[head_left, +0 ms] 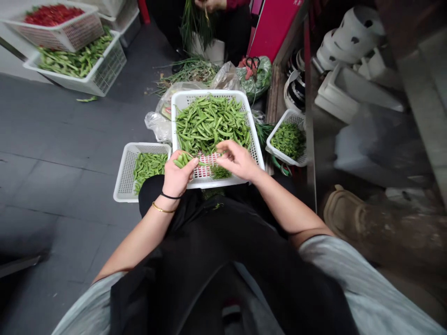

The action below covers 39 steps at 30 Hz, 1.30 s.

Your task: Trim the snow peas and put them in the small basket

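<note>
A big white basket (256,144) heaped with green pea pods (209,122) rests at my knees. My left hand (177,176), with a black band and a gold bangle at the wrist, is closed around a few pods (183,159) at the basket's near left rim. My right hand (238,159) hovers over the basket's near edge, its fingertips pinched at the end of a pod that reaches across to the left hand. A small pile of green trimmings (220,172) lies in the basket below the right hand.
To the left a smaller white basket (124,179) holds pods; to the right another (281,128) holds green trimmings. Stacked baskets (101,77) with green pods and red chillies sit far left. Another person (213,9) handles green stalks ahead. Plastic bags, scissors (252,65) and white dishes (349,42) stand nearby.
</note>
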{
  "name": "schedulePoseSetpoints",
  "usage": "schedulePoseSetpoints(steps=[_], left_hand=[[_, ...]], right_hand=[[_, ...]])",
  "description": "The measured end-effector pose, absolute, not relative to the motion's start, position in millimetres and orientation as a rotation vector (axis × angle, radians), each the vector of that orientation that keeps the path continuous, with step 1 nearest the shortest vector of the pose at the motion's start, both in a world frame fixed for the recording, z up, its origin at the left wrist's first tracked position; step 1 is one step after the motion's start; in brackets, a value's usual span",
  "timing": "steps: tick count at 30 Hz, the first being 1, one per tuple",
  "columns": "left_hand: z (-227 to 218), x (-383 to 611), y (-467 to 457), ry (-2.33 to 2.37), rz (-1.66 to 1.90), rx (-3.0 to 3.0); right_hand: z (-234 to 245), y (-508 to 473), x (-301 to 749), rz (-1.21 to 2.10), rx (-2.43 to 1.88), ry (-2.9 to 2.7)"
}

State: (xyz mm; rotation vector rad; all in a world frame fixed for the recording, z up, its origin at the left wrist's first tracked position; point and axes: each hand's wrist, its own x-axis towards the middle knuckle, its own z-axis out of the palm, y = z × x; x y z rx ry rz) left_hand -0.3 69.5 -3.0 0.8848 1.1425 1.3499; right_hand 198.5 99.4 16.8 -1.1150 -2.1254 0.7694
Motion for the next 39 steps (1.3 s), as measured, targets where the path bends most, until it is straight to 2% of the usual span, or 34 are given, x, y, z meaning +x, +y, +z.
schedulePoseSetpoints(steps=[4,7,14,19,22,26,29,31,39], left_hand=[[3,4,68,1.099,1.332,0.848],[9,1,68,1.038,1.199,0.818],[17,-2,61,1.136,0.983,1.211],[0,-8,64,1.092,1.243,0.888],[-4,-25,75,1.0,1.375,0.672],[-3,-43,84,0.872,1.265,0.464],[-1,-41,84,0.844,1.157,0.392],[0,-36,82,0.819,1.106,0.41],[0,-12,72,0.964,0.942,0.623]], right_hand=[[15,95,175,0.655,-1.013,-2.363],[26,97,170,0.586,-0.934,-2.222],[31,98,168,0.711,-0.881,-2.319],[7,90,172,0.7,-1.052,-2.149],[-7,89,186,0.712,-1.14,-2.296],[-22,103,212,0.628,-1.498,-2.56],[-32,128,228,0.333,-2.058,-2.374],[-39,147,235,0.231,-2.266,-2.294],[-47,167,248,0.357,-2.369,-2.123]])
